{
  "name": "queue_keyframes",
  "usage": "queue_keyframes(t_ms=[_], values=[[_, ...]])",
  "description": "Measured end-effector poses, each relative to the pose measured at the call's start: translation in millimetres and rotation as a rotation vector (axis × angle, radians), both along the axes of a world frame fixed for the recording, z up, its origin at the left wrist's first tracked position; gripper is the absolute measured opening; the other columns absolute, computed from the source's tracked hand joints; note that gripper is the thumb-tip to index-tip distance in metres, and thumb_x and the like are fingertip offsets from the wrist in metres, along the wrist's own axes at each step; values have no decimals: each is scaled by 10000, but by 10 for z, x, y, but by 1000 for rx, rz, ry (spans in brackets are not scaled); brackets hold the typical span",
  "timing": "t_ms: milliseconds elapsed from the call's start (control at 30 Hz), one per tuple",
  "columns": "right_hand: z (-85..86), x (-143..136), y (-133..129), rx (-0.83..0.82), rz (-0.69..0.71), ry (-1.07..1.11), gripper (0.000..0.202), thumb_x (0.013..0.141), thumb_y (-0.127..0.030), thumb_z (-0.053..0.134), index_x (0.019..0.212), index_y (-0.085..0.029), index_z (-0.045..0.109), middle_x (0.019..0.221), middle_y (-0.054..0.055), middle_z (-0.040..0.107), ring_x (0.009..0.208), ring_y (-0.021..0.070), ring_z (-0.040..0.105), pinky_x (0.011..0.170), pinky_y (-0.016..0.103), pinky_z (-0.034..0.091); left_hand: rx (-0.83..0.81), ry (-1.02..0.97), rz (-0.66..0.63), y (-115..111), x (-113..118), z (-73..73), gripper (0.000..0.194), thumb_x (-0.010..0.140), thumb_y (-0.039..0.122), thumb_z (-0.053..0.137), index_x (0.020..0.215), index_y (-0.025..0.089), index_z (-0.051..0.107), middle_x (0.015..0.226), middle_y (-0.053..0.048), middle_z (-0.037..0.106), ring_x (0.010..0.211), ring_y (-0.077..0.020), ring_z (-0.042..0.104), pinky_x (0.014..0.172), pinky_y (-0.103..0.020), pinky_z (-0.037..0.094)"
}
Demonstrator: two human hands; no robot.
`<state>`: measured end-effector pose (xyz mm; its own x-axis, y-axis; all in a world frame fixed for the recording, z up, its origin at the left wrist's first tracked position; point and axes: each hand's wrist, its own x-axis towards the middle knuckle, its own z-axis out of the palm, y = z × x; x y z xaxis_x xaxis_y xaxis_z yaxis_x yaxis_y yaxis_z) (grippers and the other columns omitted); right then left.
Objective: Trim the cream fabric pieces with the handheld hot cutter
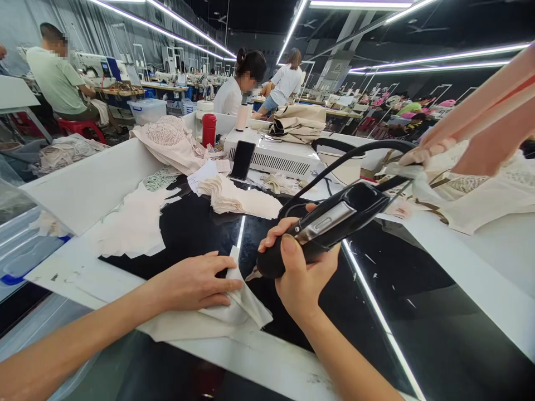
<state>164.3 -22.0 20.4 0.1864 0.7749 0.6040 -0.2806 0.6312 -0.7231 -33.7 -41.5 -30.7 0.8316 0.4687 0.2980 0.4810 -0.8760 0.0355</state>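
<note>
My right hand is wrapped round a black handheld tool with a silver side plate and a cable rising from its far end. The tool's near tip is low over the black glossy surface, just right of a cream fabric piece. On that folded fabric my left hand lies flat, its fingers spread and pointing right. Beyond the hands sit a stack of pale fabric pieces and, farther left, another pale pile.
A phone leans against a white box-shaped machine, near a red bottle. Peach straps hang at the right. Lacy garments lie back left. Several people sit or stand beyond the table.
</note>
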Motion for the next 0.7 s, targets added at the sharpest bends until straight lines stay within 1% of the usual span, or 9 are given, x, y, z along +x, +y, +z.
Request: queue_keyframes(t_ms=[133, 267, 467, 600, 700], values=[[-32, -33, 15, -8, 9, -13, 313, 882, -205, 735, 1100, -294, 529, 858, -70, 662, 589, 95, 633, 546, 251, 583, -9, -14, 1, -1, -2, -14, 357, 1083, 408, 513, 1369, 219, 610, 1346, -160, 585, 1171, -249, 647, 1070, -425, 516], [-35, -51, 19, -25, -8, -45, 280, 893, -227, 726, 1074, -285, 520, 845, -70, 645, 580, 93, 625, 542, 252, 584, -4, -22, -3, -4, 7, -2, 355, 1085, 412, 509, 1359, 217, 623, 1330, -156, 593, 1160, -240, 643, 1064, -406, 513], [-22, -73, 76, -2, -8, -12, 275, 889, -207, 736, 1054, -282, 529, 849, -75, 662, 587, 88, 635, 551, 243, 579, 6, -34, 8, -4, 2, -16, 375, 1103, 438, 448, 1354, 228, 631, 1339, -148, 593, 1188, -237, 636, 1066, -395, 510], [-37, -104, 93, -19, -12, -11, 308, 879, -187, 731, 1083, -286, 523, 822, -83, 661, 573, 87, 628, 537, 232, 569, 13, -49, 0, -1, 2, -18, 373, 1097, 434, 469, 1348, 217, 639, 1315, -143, 605, 1142, -225, 653, 1060, -383, 516], [-36, -112, 98, -30, -13, -27, 290, 889, -195, 719, 1078, -285, 518, 814, -83, 651, 567, 86, 622, 538, 236, 569, 9, -51, 9, -1, 7, -20, 365, 1090, 433, 487, 1350, 226, 637, 1313, -144, 607, 1118, -227, 662, 1048, -391, 526]])
